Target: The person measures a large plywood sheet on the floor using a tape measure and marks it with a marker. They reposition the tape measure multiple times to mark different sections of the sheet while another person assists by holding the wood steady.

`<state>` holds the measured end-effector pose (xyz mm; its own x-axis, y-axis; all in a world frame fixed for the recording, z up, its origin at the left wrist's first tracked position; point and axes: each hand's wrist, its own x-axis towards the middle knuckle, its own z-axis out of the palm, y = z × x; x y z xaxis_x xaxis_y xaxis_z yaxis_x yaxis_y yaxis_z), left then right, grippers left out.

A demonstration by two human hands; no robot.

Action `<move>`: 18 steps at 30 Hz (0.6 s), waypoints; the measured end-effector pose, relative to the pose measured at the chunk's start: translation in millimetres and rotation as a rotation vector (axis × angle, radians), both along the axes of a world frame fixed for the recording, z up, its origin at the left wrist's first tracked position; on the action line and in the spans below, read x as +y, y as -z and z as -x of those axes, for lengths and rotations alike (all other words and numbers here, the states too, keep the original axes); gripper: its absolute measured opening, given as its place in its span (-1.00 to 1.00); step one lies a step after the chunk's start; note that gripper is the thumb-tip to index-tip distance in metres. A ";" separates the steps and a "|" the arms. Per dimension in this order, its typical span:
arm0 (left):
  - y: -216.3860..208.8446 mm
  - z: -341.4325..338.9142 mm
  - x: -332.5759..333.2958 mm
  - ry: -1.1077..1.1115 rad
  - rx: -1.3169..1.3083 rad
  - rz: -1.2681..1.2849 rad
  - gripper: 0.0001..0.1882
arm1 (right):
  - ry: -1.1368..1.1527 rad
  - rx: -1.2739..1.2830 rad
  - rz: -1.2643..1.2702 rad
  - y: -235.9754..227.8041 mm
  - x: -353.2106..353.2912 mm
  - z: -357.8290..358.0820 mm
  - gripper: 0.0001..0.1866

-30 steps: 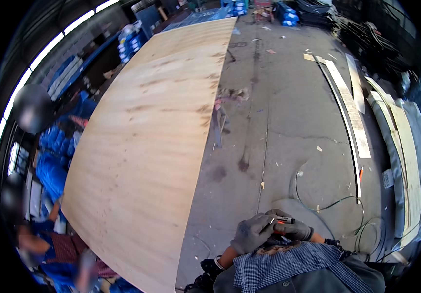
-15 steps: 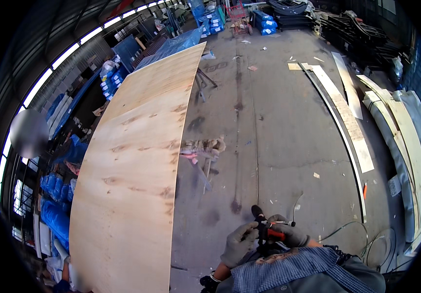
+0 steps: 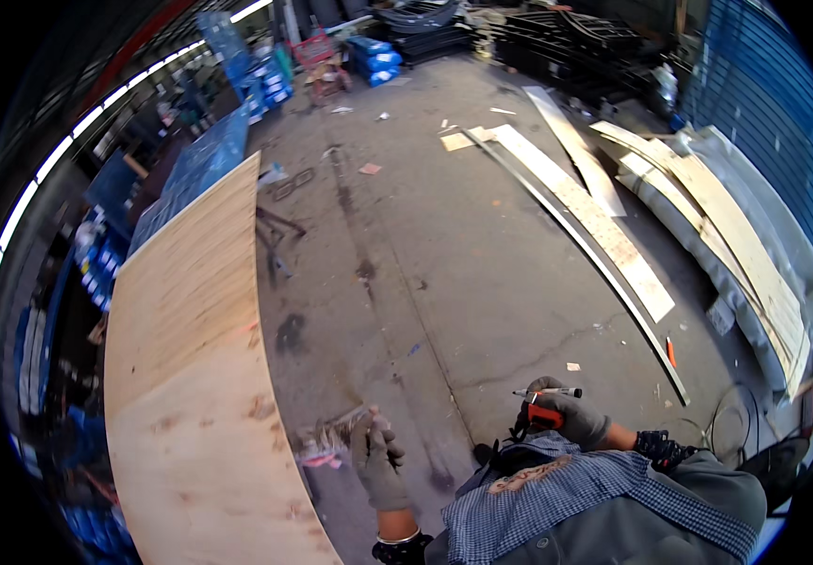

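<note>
the right hand [image 3: 578, 417], gloved, is closed on a red tool [image 3: 545, 417], with a pen [image 3: 559, 391] lying across above it; both sit in front of the person's body, right of the wooden sheet [image 3: 190, 405]. pairing them in one grip probably serves to spare the other hand. what the red tool is, i cannot tell for sure. the left hand [image 3: 378, 463], also gloved, is half open with fingers loosely bent; nothing shows in it, and it hangs beside the sheet's near right edge, apart from it as far as one can judge. dark legs [image 3: 279, 226] show by the sheet's far end, likely there to hold it off the floor. strips [image 3: 587, 226] lie flat on the floor to the right, perhaps to keep them out of the way.
</note>
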<state>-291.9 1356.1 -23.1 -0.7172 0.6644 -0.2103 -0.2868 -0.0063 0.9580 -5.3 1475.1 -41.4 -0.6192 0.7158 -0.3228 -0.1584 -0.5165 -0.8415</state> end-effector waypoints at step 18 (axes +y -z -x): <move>39.9 303.4 457.2 -0.384 -0.326 -0.186 -0.68 | -0.056 0.120 0.104 16.7 509.1 200.8 -0.73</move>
<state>-595.3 1813.3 -63.1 -0.8329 0.4147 -0.3664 -0.5130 -0.3303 0.7923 -206.1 1984.2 -58.1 -0.6955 0.6458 -0.3149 -0.2231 -0.6107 -0.7598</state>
